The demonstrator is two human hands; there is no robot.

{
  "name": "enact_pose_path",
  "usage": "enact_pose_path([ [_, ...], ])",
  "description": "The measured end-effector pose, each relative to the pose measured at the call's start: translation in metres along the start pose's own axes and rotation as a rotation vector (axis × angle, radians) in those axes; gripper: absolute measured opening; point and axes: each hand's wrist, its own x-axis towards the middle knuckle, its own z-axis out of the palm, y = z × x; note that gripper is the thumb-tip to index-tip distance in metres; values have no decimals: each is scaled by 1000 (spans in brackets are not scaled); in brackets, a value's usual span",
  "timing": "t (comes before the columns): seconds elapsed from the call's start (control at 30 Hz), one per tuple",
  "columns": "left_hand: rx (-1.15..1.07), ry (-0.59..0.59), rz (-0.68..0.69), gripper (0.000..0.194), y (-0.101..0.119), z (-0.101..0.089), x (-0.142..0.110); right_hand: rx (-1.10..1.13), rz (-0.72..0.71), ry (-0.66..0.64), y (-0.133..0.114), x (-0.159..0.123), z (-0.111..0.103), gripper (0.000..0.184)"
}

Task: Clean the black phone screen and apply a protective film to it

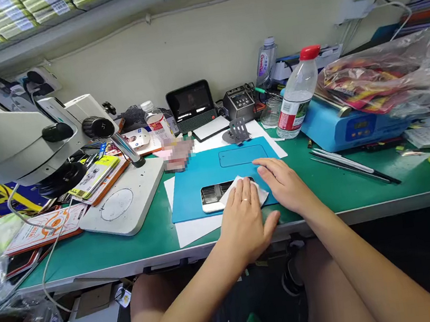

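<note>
A phone [209, 198] with a dark, reflective face lies on the blue mat [189, 178]. A folded white wipe [262, 194] covers its right part. My left hand [246, 219], with a ring on one finger, lies flat over the wipe and presses it on the phone; the thumb points out to the right. My right hand [282, 182] rests at the mat's right edge beside the phone, fingers stretched out, with nothing seen in it. Behind the phone, a thin clear phone-shaped sheet with a dark outline [243, 156] lies on the mat.
A microscope [51, 133] on a pale base [139, 193] stands at the left. A red-capped bottle [297, 97] and a blue machine [348, 129] are at the right, with tweezers [349, 161] before them. A black slotted holder [238, 131] sits behind the mat.
</note>
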Motion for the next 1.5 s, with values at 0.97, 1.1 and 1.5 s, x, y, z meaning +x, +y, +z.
enact_pose_path([
  [0.97, 13, 146, -199, 78, -12, 9, 8, -7, 62, -37, -1, 0, -2, 48],
  [1.1, -3, 136, -133, 78, -18, 5, -11, -24, 62, -40, -2, 0, -4, 48],
  [1.5, -46, 84, -109, 84, -4, 5, 8, -32, 50, -23, 0, 3, -1, 52],
])
